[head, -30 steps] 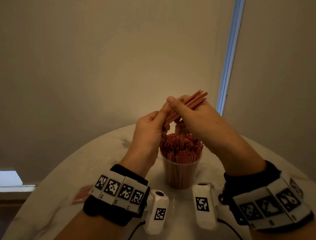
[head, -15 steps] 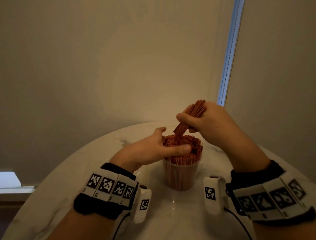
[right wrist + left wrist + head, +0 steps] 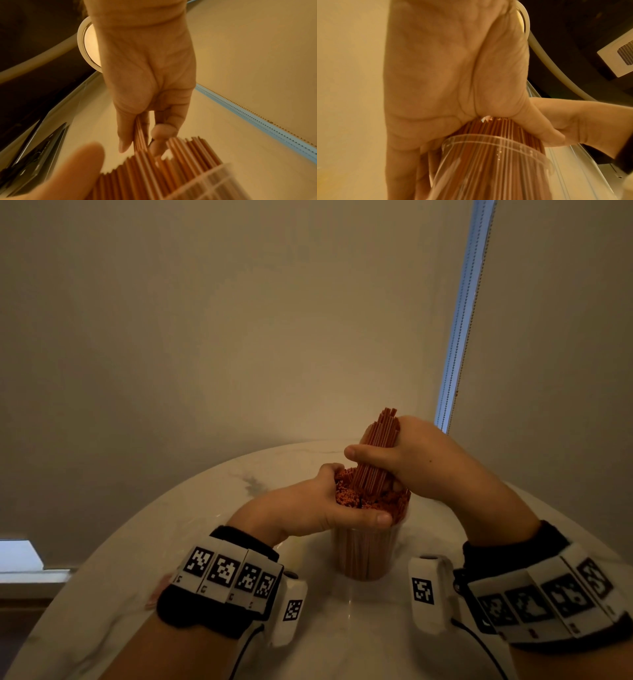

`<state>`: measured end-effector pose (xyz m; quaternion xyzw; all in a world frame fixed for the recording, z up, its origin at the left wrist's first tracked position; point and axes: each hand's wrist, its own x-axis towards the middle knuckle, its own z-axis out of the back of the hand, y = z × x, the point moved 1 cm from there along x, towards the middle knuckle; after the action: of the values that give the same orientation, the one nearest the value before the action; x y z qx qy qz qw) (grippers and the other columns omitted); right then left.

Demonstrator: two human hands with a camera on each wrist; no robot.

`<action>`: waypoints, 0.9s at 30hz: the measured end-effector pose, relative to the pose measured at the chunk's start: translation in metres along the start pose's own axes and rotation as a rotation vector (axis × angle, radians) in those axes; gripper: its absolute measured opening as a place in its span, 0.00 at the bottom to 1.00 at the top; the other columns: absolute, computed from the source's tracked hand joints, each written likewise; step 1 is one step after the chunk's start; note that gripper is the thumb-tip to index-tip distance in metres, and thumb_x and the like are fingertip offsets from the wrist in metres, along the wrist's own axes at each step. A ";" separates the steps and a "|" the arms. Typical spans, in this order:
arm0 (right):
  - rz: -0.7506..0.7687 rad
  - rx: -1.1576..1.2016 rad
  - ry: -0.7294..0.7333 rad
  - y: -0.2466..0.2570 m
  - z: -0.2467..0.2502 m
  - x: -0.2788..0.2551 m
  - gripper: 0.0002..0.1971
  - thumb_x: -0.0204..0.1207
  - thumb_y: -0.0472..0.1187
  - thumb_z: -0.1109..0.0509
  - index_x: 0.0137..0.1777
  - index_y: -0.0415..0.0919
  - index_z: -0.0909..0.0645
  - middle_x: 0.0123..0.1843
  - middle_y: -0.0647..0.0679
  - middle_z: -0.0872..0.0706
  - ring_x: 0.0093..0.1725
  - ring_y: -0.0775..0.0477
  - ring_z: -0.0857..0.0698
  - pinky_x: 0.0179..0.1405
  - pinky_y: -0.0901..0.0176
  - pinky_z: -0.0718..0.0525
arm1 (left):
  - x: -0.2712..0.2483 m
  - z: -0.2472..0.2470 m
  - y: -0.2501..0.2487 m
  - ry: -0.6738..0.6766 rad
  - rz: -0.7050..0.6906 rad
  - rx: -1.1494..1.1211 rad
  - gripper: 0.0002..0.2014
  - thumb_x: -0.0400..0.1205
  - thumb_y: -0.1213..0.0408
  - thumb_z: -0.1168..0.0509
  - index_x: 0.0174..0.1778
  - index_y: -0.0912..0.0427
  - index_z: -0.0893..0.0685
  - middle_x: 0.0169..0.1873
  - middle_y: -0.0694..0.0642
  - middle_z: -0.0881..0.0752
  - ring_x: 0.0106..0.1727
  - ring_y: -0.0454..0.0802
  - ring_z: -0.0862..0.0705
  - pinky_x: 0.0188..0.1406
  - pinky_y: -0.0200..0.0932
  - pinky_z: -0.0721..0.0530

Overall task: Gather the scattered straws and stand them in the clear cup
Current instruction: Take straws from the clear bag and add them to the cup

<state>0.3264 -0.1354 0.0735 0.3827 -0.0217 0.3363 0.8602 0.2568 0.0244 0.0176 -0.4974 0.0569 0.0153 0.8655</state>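
Thumb and fingers of the right hand (image 3: 407, 455) pinch a bundle of red straws (image 3: 376, 451), held nearly upright, its lower ends among the straws already standing in the clear cup (image 3: 368, 554). The left hand (image 3: 308, 510) curls round the tops of the standing straws (image 3: 349, 494) just above the cup's rim, thumb across the near side. The cup stands upright on a round marble table (image 3: 205, 515). Both wrists wear marker bands (image 3: 227, 571).
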 end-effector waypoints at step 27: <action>0.039 0.039 -0.010 -0.004 -0.002 0.003 0.02 0.77 0.50 0.23 0.43 0.55 0.12 0.37 0.54 0.09 0.38 0.56 0.10 0.43 0.50 0.09 | -0.001 -0.002 -0.001 -0.044 0.021 0.008 0.51 0.71 0.46 0.17 0.84 0.51 0.41 0.67 0.46 0.19 0.66 0.41 0.19 0.48 0.32 0.19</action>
<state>0.3306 -0.1341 0.0702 0.4003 -0.0269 0.3516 0.8458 0.2561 0.0227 0.0176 -0.4930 0.0432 0.0349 0.8682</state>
